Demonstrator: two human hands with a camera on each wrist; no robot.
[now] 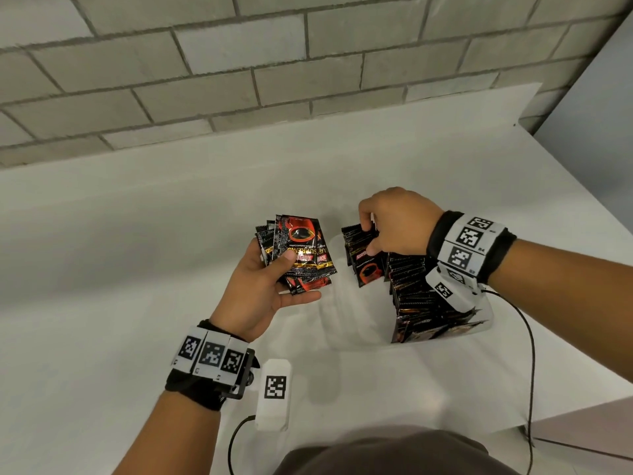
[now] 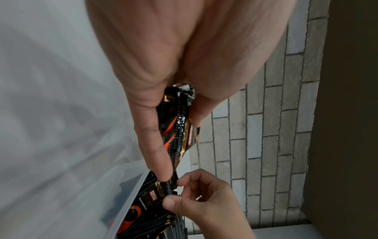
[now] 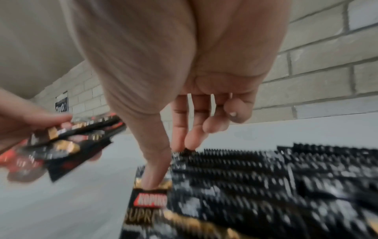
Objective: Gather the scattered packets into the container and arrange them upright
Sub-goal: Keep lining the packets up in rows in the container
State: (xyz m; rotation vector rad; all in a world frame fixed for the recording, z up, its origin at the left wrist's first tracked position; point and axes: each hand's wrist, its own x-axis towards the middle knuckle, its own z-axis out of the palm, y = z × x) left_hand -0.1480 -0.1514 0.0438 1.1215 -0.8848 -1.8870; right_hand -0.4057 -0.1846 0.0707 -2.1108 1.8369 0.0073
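My left hand [image 1: 274,279] holds a fanned stack of black and red coffee packets [image 1: 301,252] above the white table, thumb on top; the same stack [image 2: 180,129] shows edge-on in the left wrist view. To the right stands a clear plastic container [image 1: 483,323] packed with upright packets [image 1: 411,286]. My right hand [image 1: 394,228] is at the container's far end and pinches the front packets [image 1: 363,258] by their top edge, thumb on the face [image 3: 151,176]. The row's serrated tops [image 3: 245,169] are blurred.
The white table [image 1: 137,234] runs to a grey brick wall [image 1: 205,63] behind. Its right edge [image 1: 565,186] drops off just beyond the container. Cables [image 1: 529,371] hang from both wrist units near my body.
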